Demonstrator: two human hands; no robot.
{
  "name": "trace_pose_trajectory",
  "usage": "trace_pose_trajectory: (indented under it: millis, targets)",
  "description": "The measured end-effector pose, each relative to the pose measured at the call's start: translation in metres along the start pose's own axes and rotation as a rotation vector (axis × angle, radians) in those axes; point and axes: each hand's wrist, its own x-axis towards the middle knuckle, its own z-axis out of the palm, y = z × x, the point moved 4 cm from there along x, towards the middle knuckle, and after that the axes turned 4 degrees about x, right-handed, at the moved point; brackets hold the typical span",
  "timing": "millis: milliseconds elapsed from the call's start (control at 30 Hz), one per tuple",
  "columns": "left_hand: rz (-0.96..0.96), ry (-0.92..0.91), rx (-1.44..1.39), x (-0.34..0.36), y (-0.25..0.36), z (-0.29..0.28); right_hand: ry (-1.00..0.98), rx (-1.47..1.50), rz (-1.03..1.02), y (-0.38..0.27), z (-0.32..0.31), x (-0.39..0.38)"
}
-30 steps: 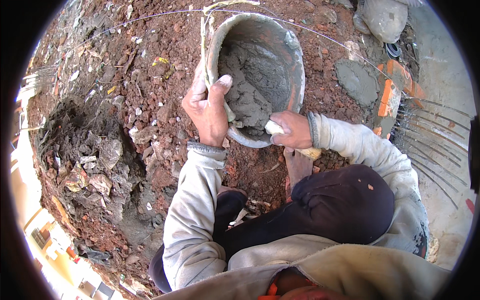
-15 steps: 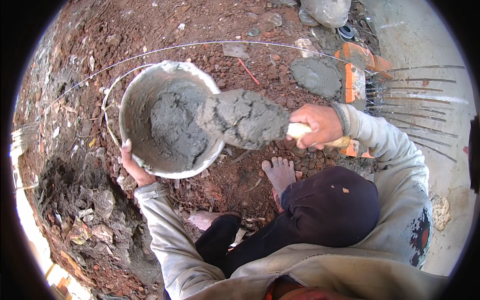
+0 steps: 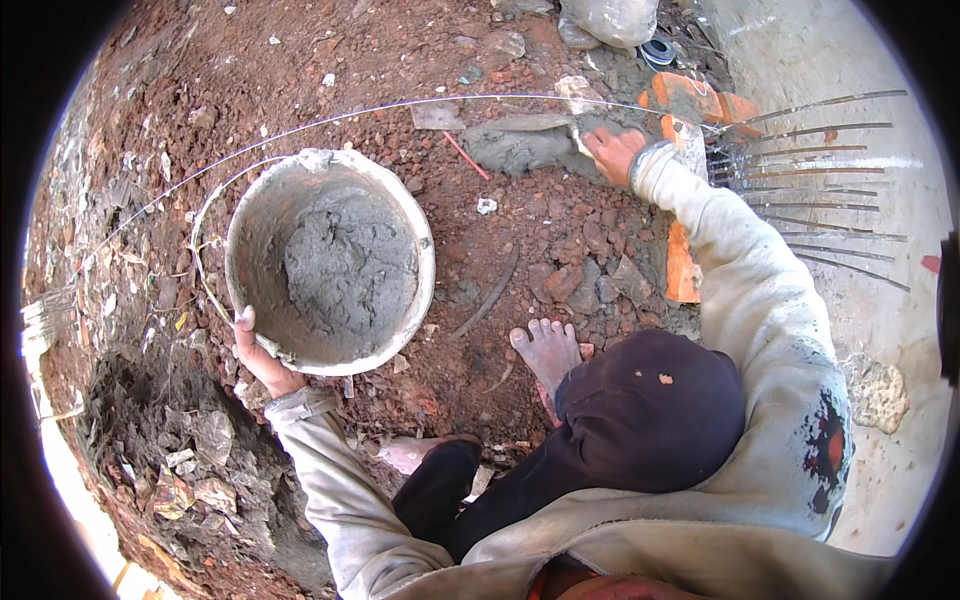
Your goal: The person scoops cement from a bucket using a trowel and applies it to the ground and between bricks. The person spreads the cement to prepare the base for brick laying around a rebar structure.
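A pale bucket [image 3: 424, 225] stands tilted toward me on the ground, with wet grey mortar [image 3: 345, 265] in it. My left hand [image 3: 262, 358] grips its near-left rim, thumb over the edge. At the upper right, my right hand [image 3: 612, 154] is closed round the light handle of a trowel [image 3: 530, 123]. The trowel's blade is turned on edge, against a mound of grey mortar [image 3: 515, 150] on the soil. Part of that mortar lies hidden behind my right hand and sleeve.
A thin string [image 3: 370, 110] crosses above the bucket to orange bricks [image 3: 683, 262] at the right. Steel rods [image 3: 825, 168] stick out over a concrete surface [image 3: 800, 70]. Rubble [image 3: 590, 285] lies by my bare foot [image 3: 547, 352]; a dark heap [image 3: 165, 420] rises at left.
My right hand has moved up and away from the bucket with the trowel. The mortar load on its blade now lies on the ground. My left hand still holds the bucket.
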Motion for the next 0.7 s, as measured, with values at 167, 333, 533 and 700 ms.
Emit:
trace_pose_trajectory:
  millis: [167,333,533,700]
  targets:
    - [0.023,0.056,0.045,-0.001,0.004,-0.005,0.346,0.473,0.214,-0.028,-0.032,-0.089]
    - [0.016,0.0,0.045,0.001,0.01,0.004,-0.192,0.524,0.336,-0.059,-0.016,-0.119]
    - [-0.009,-0.055,0.071,0.004,0.008,0.008,-0.146,0.547,0.422,-0.017,0.017,-0.062]
    - [0.035,0.018,0.111,-0.004,0.008,0.013,-0.206,0.716,0.407,-0.037,-0.004,-0.073]
